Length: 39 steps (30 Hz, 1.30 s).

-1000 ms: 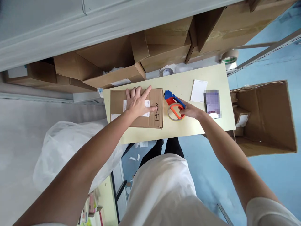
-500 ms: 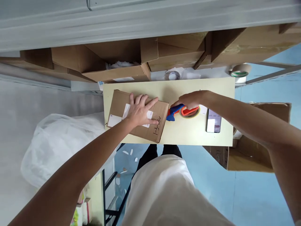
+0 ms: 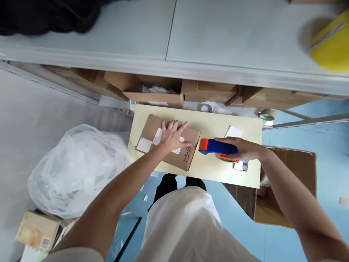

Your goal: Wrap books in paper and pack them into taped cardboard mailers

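Observation:
A flat cardboard box (image 3: 174,158) lies at an angle on the pale yellow table (image 3: 211,122), with white labels and handwritten marks on its top. My left hand (image 3: 172,138) rests on it, fingers spread flat. To the right, my right hand (image 3: 245,148) is wrapped round a blue and orange tape dispenser (image 3: 220,147). The dispenser's orange head points at the box's right edge, with a small gap between them. Partly hidden under my right hand is a phone (image 3: 241,166), and white paper (image 3: 233,131) lies behind it.
Open cardboard boxes (image 3: 155,97) line the shelf behind the table, with tape rolls (image 3: 267,114) near them. A large open carton (image 3: 294,171) stands at the right on the blue floor. At the left sits a translucent bag (image 3: 79,171). A yellow object (image 3: 332,43) is on the upper shelf.
My right hand has drawn the tape dispenser away from the box's right edge, up and to the right. My left hand stays on the box. The camera view has tilted up.

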Motion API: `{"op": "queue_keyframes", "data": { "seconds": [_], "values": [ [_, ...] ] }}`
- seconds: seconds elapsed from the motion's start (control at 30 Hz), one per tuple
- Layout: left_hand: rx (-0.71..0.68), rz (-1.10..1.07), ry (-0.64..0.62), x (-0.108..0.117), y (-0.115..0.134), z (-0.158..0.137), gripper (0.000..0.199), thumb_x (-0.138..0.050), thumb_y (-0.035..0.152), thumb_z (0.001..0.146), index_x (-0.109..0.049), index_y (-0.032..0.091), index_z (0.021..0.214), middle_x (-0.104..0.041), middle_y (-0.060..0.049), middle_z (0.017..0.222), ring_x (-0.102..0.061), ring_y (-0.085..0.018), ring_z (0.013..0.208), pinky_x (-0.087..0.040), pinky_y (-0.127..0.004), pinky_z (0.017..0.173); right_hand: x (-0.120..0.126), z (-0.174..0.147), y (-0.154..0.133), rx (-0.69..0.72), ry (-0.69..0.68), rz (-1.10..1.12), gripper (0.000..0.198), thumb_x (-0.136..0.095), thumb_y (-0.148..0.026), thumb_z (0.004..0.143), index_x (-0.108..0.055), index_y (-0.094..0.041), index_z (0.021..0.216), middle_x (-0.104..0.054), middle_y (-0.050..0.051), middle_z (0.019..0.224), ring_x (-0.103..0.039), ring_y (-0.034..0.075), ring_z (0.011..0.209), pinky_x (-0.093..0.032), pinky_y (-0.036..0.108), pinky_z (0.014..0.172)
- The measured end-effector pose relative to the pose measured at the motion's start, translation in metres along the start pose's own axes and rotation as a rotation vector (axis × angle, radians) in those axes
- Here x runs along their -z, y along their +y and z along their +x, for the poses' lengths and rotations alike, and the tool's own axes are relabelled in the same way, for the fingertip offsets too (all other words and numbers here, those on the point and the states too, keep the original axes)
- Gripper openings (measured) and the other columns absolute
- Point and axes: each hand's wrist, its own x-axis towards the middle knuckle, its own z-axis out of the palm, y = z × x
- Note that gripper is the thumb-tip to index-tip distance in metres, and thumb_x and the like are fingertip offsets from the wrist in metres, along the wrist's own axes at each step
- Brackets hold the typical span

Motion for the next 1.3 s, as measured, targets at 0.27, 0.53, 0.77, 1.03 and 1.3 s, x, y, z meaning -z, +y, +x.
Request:
{"op": "queue_keyframes", "data": {
  "seconds": [0.27,0.53,0.77,1.03,1.3],
  "values": [
    [0.366,-0.034,0.129,0.015,-0.058,-0.049,0.088,-0.047,0.065,0.078,-0.02,0.019,0.147,-0.015,-0.02,0.154,-0.015,-0.041,0.139,-0.023,-0.061,0.103,0.004,-0.078,-0.087,0.207,0.29,0.259,0.074,-0.061,-0.022,0.072,-0.037,-0.032,0.141,-0.05,0.006,0.138,-0.057,0.027,0.112,-0.053,0.041,0.085],
    [0.539,-0.482,-0.029,-0.008,-0.114,-0.099,0.07,-0.046,0.046,0.085,-0.03,0.008,0.141,-0.06,-0.018,0.125,-0.057,-0.027,0.116,-0.045,-0.033,0.092,0.045,-0.04,-0.181,0.236,1.044,-0.057,0.043,-0.06,-0.029,0.078,-0.061,-0.024,0.121,-0.067,0.008,0.114,-0.063,0.028,0.103,-0.048,0.045,0.091],
    [0.523,-0.594,0.079,-0.026,-0.111,-0.12,0.049,-0.042,0.039,0.085,-0.046,0.021,0.13,-0.067,-0.007,0.117,-0.06,-0.023,0.113,-0.049,-0.03,0.089,0.098,0.062,-0.208,0.083,1.052,-0.49,0.042,-0.048,-0.014,0.079,-0.063,-0.012,0.118,-0.066,0.016,0.114,-0.06,0.027,0.106,-0.043,0.04,0.096],
    [0.488,-0.749,0.237,-0.046,-0.119,-0.132,0.036,-0.046,0.04,0.082,-0.06,0.02,0.109,-0.072,-0.008,0.101,-0.067,-0.025,0.098,-0.05,-0.03,0.081,0.118,0.107,-0.2,0.121,1.039,-0.642,0.036,-0.045,-0.01,0.081,-0.064,-0.012,0.112,-0.068,0.016,0.107,-0.06,0.026,0.105,-0.043,0.04,0.096],
    [0.311,-0.97,0.165,-0.059,-0.128,-0.152,0.041,-0.055,0.049,0.076,-0.063,0.019,0.102,-0.072,-0.007,0.098,-0.068,-0.024,0.092,-0.052,-0.031,0.079,0.02,0.046,-0.121,0.302,1.129,-0.439,0.069,-0.045,-0.013,0.079,-0.027,-0.019,0.145,-0.035,0.012,0.147,-0.035,0.026,0.134,-0.031,0.047,0.109]
  ]
}}
